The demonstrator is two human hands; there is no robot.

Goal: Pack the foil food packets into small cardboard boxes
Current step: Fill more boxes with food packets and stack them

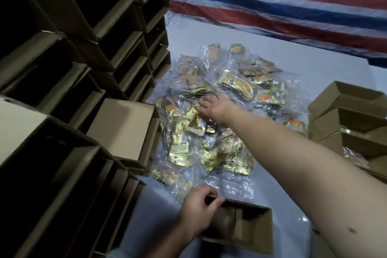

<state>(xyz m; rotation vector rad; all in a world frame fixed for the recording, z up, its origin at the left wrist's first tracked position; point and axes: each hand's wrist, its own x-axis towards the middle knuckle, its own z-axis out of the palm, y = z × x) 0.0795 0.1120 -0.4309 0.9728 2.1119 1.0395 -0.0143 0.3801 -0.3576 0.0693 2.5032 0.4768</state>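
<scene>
White desk carries foil packets; right hand spread above them, left hand grips open box rim beside them.

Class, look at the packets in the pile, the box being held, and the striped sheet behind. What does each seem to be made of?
Packets: shiny gold foil, apparently inside clear crinkled plastic bags. Box held by the left hand: matte brown cardboard. Striped sheet: probably woven plastic tarpaulin, slightly glossy.

Two bare forearms in view, no sleeves visible; no gloves, rings, watch or bands on either wrist; left hand toward 6 o'clock, broad, short fingers, short plain nails; right hand near centre, plump; right forearm thick, entering from 4 o'clock, small dark mole near elbow
</scene>
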